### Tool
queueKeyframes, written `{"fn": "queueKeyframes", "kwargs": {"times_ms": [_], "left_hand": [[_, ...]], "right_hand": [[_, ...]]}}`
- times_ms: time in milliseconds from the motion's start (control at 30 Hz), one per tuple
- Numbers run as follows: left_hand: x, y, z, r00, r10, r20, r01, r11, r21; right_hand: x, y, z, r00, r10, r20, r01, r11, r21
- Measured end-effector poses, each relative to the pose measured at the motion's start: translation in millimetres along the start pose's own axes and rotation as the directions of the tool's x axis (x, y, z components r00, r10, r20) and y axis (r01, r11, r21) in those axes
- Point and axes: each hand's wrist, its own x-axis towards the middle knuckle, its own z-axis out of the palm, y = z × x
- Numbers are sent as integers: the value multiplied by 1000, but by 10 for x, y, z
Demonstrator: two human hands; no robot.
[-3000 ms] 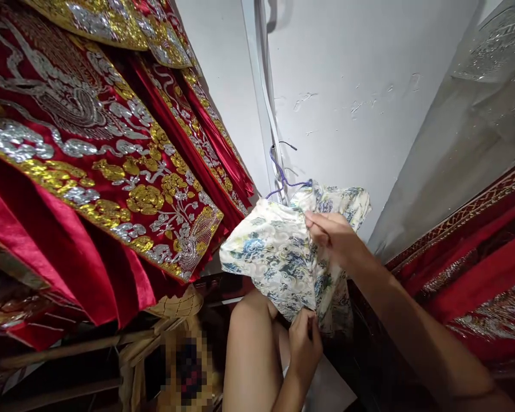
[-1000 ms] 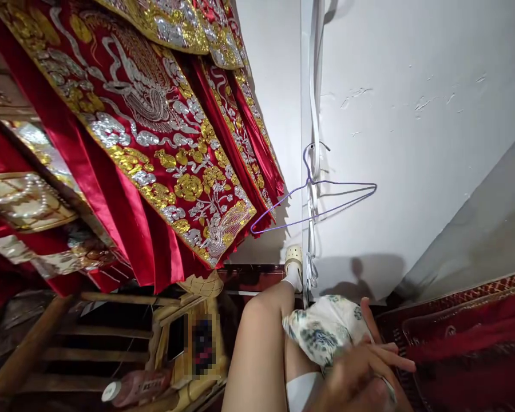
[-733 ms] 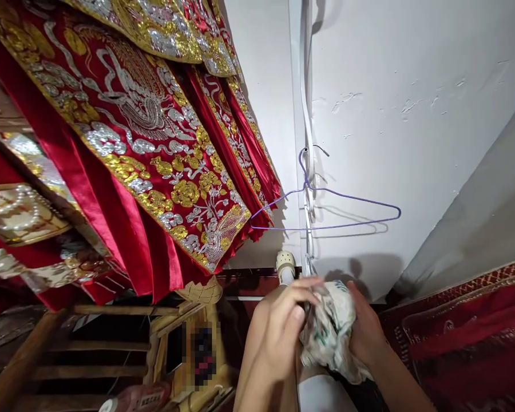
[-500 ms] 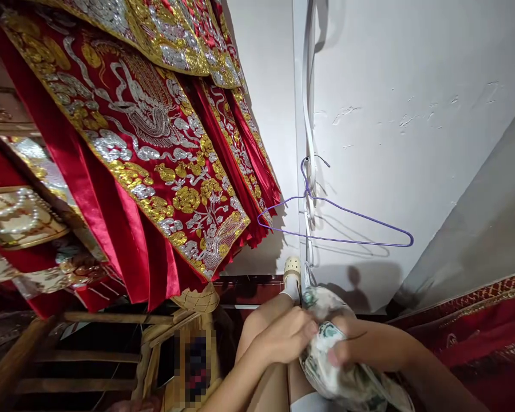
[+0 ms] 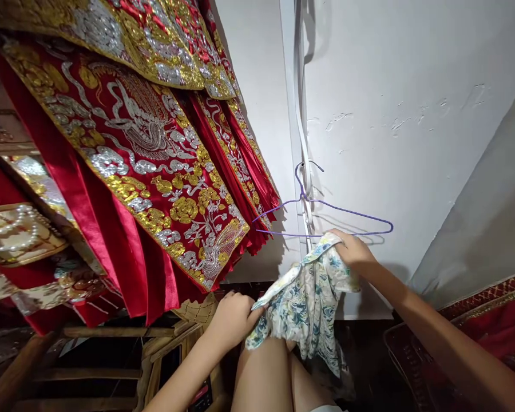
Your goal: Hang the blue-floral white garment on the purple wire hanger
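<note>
A floral garment, white with blue, green and yellow print, is stretched between my hands above my knees. Its upper edge slants up from left to right, and the folds hang below; the exact kind of garment cannot be made out. My left hand grips the lower left end of that edge. At the upper right end, my right hand pinches the cloth just under the purple wire hanger. The hanger hangs from a white cable or strap along the wall, with nothing on it.
Red robes with gold and silver embroidery hang at the left. Wooden bamboo-like furniture stands at lower left, beside pearl strings. A red patterned cloth lies at right. The white wall is chipped.
My hands were close together with the garment bunched over my lap. Now they are apart, the cloth spread out between them, and the right hand has risen toward the hanger.
</note>
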Motion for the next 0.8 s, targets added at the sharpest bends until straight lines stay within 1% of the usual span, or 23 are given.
{"fn": "queueKeyframes", "kwargs": {"times_ms": [67,133,167,200,233,267,333,367,400,433,467,500,533,567,600,633,667,700,733,800], "left_hand": [[15,-33,31,999,-42,-1,42,999,-15],[66,-102,35,997,-57,-46,52,995,-86],[102,-136,22,994,-53,-93,38,988,-148],[146,-161,1,986,-36,-160,-2,974,-227],[196,-173,-27,970,-11,-243,-68,946,-317],[251,-167,-61,942,9,-336,-153,901,-406],[373,-111,-146,867,0,-499,-323,761,-562],[441,-67,-200,842,-32,-539,-377,679,-630],[512,-21,-261,837,-70,-543,-402,593,-697],[586,23,-331,855,-95,-510,-402,500,-767],[663,60,-405,891,-89,-445,-377,401,-835],[742,88,-480,933,-45,-357,-329,298,-896],[820,106,-552,963,26,-267,-267,197,-943],[896,116,-614,975,105,-195,-205,102,-973],[966,121,-665,973,171,-153,-159,19,-987],[1026,121,-700,968,205,-142,-136,-44,-990],[1073,119,-723,967,205,-153,-140,-77,-987],[1101,113,-736,968,176,-177,-168,-69,-983],[1108,105,-744,969,122,-213,-212,-24,-977],[1055,89,-767,951,-23,-308,-302,132,-944]], "right_hand": [[-32,78,-8,1000,17,-23,-19,993,-117],[-106,103,-121,997,11,-78,-22,989,-145],[-143,93,-204,994,14,-108,-28,991,-132],[-173,70,-296,991,27,-134,-42,993,-109],[-193,39,-389,988,47,-150,-61,995,-84],[-205,2,-475,986,68,-154,-77,995,-57],[-214,-71,-597,986,108,-129,-108,994,11],[-221,-103,-625,986,133,-101,-128,990,55],[-235,-132,-630,985,160,-64,-153,983,102],[-257,-158,-614,983,182,-22,-177,972,155],[-287,-181,-582,981,192,24,-192,959,209],[-323,-202,-540,980,187,70,-198,945,261],[-363,-221,-494,980,165,111,-191,933,306],[-402,-238,-452,981,130,144,-172,925,340],[-437,-252,-418,982,93,166,-149,919,364],[-464,-262,-397,982,60,180,-125,917,378],[-484,-266,-389,982,38,186,-108,918,381],[-497,-263,-393,981,30,189,-102,919,380],[-502,-254,-407,981,35,190,-106,921,376],[-501,-228,-444,979,58,195,-127,923,363]]}}
